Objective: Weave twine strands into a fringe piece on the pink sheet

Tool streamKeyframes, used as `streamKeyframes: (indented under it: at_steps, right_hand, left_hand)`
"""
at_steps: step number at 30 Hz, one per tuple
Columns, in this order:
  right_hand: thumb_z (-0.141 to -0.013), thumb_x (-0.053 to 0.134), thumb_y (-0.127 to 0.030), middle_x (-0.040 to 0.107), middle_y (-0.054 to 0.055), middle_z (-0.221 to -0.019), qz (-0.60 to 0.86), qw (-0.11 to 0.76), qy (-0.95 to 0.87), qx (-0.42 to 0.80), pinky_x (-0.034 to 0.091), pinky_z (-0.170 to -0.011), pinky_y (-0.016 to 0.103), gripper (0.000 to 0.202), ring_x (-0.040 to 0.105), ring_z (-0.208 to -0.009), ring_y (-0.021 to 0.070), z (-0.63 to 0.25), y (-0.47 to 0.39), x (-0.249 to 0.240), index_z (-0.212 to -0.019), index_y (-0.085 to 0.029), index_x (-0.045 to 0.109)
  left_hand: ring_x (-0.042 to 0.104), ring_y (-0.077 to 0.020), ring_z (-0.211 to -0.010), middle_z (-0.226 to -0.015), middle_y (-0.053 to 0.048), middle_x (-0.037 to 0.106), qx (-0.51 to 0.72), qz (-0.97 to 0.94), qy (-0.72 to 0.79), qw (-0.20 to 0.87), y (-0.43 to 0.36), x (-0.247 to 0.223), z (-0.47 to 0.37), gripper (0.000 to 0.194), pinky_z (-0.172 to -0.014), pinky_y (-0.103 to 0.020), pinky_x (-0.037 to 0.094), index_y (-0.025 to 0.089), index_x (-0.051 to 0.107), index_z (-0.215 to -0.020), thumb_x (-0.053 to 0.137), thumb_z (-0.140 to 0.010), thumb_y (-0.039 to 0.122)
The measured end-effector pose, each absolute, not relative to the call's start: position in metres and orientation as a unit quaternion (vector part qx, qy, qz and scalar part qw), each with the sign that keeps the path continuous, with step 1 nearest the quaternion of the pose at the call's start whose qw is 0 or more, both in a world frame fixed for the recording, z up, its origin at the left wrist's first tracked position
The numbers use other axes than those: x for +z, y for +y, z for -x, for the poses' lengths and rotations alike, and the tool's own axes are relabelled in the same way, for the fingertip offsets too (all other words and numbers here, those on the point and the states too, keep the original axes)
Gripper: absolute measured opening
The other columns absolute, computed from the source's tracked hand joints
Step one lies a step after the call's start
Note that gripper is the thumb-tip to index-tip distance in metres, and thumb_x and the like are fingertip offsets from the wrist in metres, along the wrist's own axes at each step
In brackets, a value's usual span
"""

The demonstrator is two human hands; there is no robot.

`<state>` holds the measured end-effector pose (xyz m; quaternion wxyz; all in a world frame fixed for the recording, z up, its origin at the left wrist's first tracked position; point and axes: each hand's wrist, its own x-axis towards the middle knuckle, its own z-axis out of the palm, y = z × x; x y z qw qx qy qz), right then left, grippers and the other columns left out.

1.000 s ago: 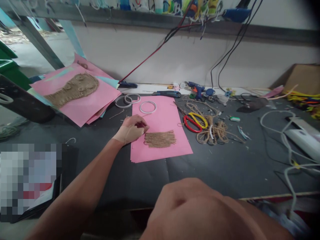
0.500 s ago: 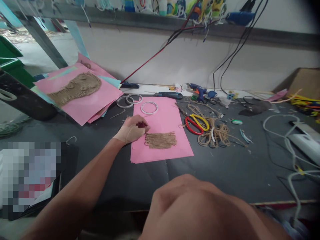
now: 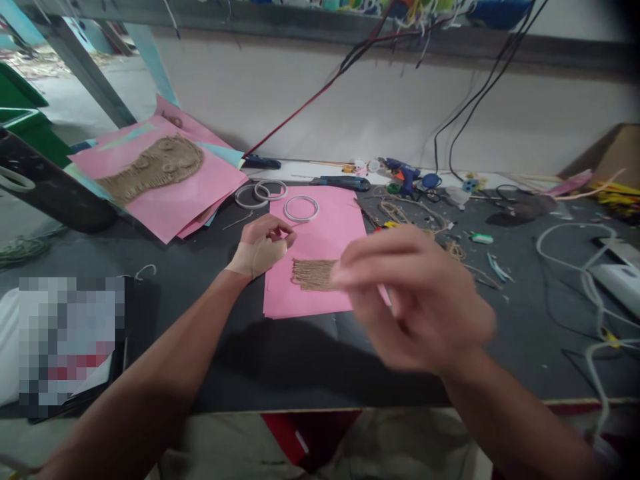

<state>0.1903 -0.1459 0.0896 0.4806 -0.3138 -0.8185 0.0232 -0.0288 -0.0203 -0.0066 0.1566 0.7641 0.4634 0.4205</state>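
A small panel of brown twine rows (image 3: 313, 275) lies on a pink sheet (image 3: 327, 233); its right end is hidden behind my right hand. My left hand (image 3: 263, 243), with a tan wrap at the wrist, rests at the sheet's left edge. Its fingers are loosely bent and apart, with nothing visible in them. Raised close to the camera, my right hand (image 3: 415, 300) is blurred, thumb and forefinger pressed together; anything between them is too small to see. Behind it, scissors with red and yellow handles (image 3: 391, 226) and loose twine (image 3: 455, 251) are mostly covered.
Metal rings (image 3: 301, 209) lie by the sheet's top. A twine-covered shape (image 3: 165, 163) sits on stacked pink paper at left, beside a dark cylinder (image 3: 55, 187). A utility knife (image 3: 345, 182), glue gun (image 3: 403, 172) and white cable (image 3: 565, 267) lie at the back and right.
My right hand has swung from large in the lower foreground up and forward, over the sheet's right side. My left hand has drawn slightly up and its fingers have moved off the twine panel's corner.
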Motion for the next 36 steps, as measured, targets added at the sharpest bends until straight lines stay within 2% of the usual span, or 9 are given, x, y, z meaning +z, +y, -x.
streamKeyframes:
  at_steps: [3, 7, 15, 20, 24, 28, 31, 36]
  right_hand:
    - [-0.091, 0.057, -0.009, 0.070, 0.005, -0.097, 0.327, 0.520, -0.788, -0.038, 0.056, -0.078, 0.038, 0.024, 0.067, -0.090, 0.0208, -0.213, -0.093, 0.052, -0.105, -0.026, 0.064]
    - [-0.091, 0.054, -0.009, 0.067, 0.006, -0.092, 0.439, 0.499, -0.747, -0.027, 0.053, -0.071, 0.037, 0.018, 0.063, -0.081, 0.0195, -0.239, -0.054, 0.003, -0.094, -0.022, 0.065]
    - [-0.089, 0.054, -0.008, 0.065, 0.005, -0.089, 0.478, 0.483, -0.733, 0.026, 0.049, -0.064, 0.031, 0.017, 0.058, -0.069, 0.0147, -0.236, -0.057, -0.004, -0.090, -0.020, 0.066]
    - [-0.090, 0.055, -0.014, 0.063, 0.007, -0.102, 0.503, 0.469, -0.724, 0.048, 0.052, -0.066, 0.033, 0.017, 0.058, -0.067, 0.0142, -0.232, -0.060, -0.007, -0.104, -0.020, 0.064]
    - [-0.092, 0.056, -0.018, 0.062, 0.010, -0.115, 0.496, 0.464, -0.731, 0.066, 0.054, -0.064, 0.034, 0.025, 0.060, -0.069, 0.0145, -0.230, -0.063, -0.006, -0.116, -0.022, 0.064]
    - [-0.093, 0.061, -0.025, 0.063, 0.010, -0.127, 0.473, 0.427, -0.763, 0.109, 0.054, -0.062, 0.032, 0.032, 0.060, -0.066, 0.0127, -0.229, -0.064, -0.004, -0.125, -0.024, 0.065]
    - [-0.093, 0.064, -0.028, 0.071, 0.007, -0.115, 0.462, 0.393, -0.783, 0.136, 0.053, -0.065, 0.032, 0.030, 0.058, -0.063, 0.0131, -0.228, -0.063, -0.008, -0.123, -0.024, 0.068]
    - [-0.092, 0.067, -0.024, 0.077, 0.004, -0.094, 0.459, 0.385, -0.785, 0.157, 0.050, -0.069, 0.032, 0.011, 0.065, -0.074, 0.0169, -0.229, -0.061, -0.011, -0.099, -0.022, 0.075]
  left_hand:
    - [0.062, -0.0178, -0.075, -0.082, -0.006, 0.070, 0.409, -0.757, 0.505, 0.062, -0.012, -0.013, 0.035, 0.008, -0.075, -0.033, 0.052, 0.017, 0.076, -0.082, 0.069, -0.078, 0.020]
    - [0.066, -0.0249, -0.095, -0.097, -0.006, 0.074, 0.342, -0.754, 0.559, 0.039, -0.005, -0.019, 0.042, 0.006, -0.091, -0.040, 0.052, 0.022, 0.077, -0.078, 0.071, -0.077, 0.020]
    - [0.064, -0.0270, -0.102, -0.101, -0.006, 0.075, 0.299, -0.740, 0.602, 0.023, -0.002, -0.018, 0.045, 0.011, -0.093, -0.042, 0.049, 0.021, 0.075, -0.077, 0.066, -0.082, 0.018]
    - [0.065, -0.0254, -0.098, -0.100, -0.006, 0.076, 0.327, -0.792, 0.516, -0.003, -0.013, -0.010, 0.033, 0.012, -0.089, -0.041, 0.048, 0.020, 0.073, -0.076, 0.066, -0.085, 0.015]
    - [0.067, -0.0221, -0.099, -0.101, -0.004, 0.078, 0.348, -0.829, 0.438, -0.008, -0.025, -0.005, 0.018, 0.010, -0.091, -0.038, 0.047, 0.021, 0.072, -0.088, 0.063, -0.091, 0.017]
    - [0.070, -0.0207, -0.092, -0.092, -0.004, 0.078, 0.343, -0.852, 0.395, 0.010, -0.029, -0.006, 0.013, 0.010, -0.088, -0.037, 0.047, 0.020, 0.071, -0.088, 0.063, -0.094, 0.019]
    - [0.070, -0.0212, -0.088, -0.088, -0.006, 0.078, 0.344, -0.858, 0.380, 0.020, -0.027, -0.006, 0.016, 0.010, -0.086, -0.037, 0.047, 0.018, 0.071, -0.086, 0.064, -0.093, 0.021]
    - [0.069, -0.0195, -0.083, -0.085, -0.005, 0.077, 0.326, -0.869, 0.369, 0.053, -0.028, -0.004, 0.018, 0.009, -0.085, -0.036, 0.047, 0.019, 0.072, -0.086, 0.065, -0.091, 0.019]
